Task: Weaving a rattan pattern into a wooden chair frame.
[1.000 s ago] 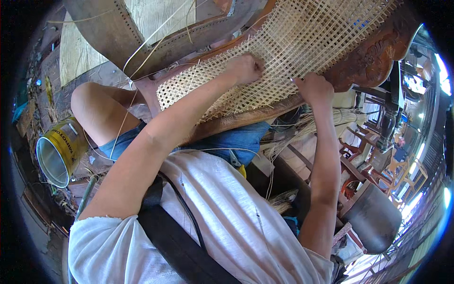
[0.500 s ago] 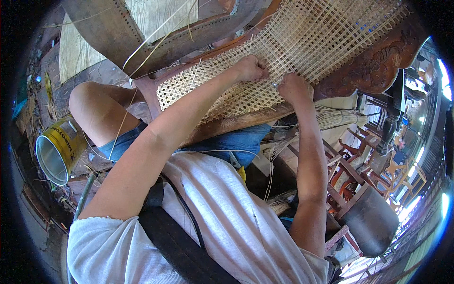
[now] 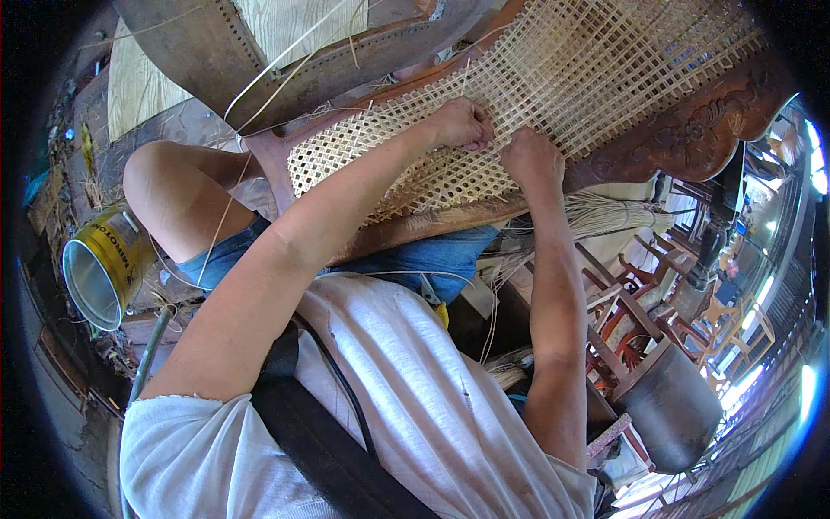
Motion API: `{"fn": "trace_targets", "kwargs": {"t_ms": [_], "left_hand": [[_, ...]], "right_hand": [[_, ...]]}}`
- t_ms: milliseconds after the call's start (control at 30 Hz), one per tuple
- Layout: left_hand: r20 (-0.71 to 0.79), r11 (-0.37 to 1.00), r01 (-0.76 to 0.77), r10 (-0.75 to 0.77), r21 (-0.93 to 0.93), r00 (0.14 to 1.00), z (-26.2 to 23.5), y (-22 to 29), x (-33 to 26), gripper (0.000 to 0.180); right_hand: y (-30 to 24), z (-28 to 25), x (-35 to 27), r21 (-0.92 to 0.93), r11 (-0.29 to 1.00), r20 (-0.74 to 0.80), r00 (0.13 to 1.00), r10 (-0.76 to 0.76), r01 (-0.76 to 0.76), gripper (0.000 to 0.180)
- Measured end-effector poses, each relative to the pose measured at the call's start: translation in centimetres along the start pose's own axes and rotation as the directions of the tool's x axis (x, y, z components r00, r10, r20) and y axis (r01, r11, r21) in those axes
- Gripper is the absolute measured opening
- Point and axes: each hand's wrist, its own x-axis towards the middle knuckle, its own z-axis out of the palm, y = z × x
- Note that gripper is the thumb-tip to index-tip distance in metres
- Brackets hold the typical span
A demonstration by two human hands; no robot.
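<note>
A carved wooden chair back (image 3: 683,134) lies tilted across my lap, its opening filled with woven cane mesh (image 3: 571,73). Over the middle of that mesh my left hand (image 3: 462,124) is closed, fingertips pinched together at the weave. Close to its right, my right hand (image 3: 533,161) is curled into a fist near the frame's lower edge. Only a narrow gap of mesh separates the two. Whatever either hand pinches is too small or hidden to make out. Loose cane ends stick up along the far edge of the weave.
Beyond my left knee stands a bare wooden frame (image 3: 194,65) with rows of drilled holes and loose cane strands (image 3: 281,60). A yellow bucket (image 3: 108,268) lies tipped at the left. Bundled cane (image 3: 614,214) and stacked chair parts (image 3: 640,346) fill the right side.
My right hand has shifted slightly up and left. The left hand stays nearly in place, its fingers a little lower. The view has moved slightly.
</note>
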Motion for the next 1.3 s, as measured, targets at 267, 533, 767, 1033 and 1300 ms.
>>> {"fn": "trace_targets", "kwargs": {"t_ms": [267, 533, 767, 1033, 1300], "left_hand": [[-0.019, 0.911, -0.073, 0.088, 0.405, 0.996, 0.8, 1.5, -0.2, 0.011], [-0.081, 0.775, -0.165, 0.269, 0.61, 0.96, 1.7, -0.2, -0.2, 0.015], [-0.223, 0.591, -0.192, 0.555, 0.784, 0.801, 1.2, -0.2, -4.3, 0.028], [-0.294, 0.739, -0.081, 0.363, 0.669, 0.884, 0.4, -1.4, -6.6, 0.03], [-0.27, 0.676, -0.126, 0.449, 0.726, 0.852, 1.0, -2.6, -5.8, 0.027]], "right_hand": [[0.7, -0.3, 0.4, -0.002, 0.997, 0.05, 0.996, 0.073, -0.073, 0.027], [0.2, -2.9, -0.3, -0.101, 0.99, 0.079, 0.991, 0.112, -0.104, 0.042], [6.2, -3.7, -3.8, -0.109, 0.973, -0.195, 0.964, 0.179, -0.202, 0.045], [4.4, 0.1, -3.4, 0.842, 0.539, -0.048, 0.996, 0.079, -0.002, 0.03], [1.4, 0.9, 0.0, 0.505, 0.811, -0.111, 0.954, -0.278, 0.295, 0.026]]}}
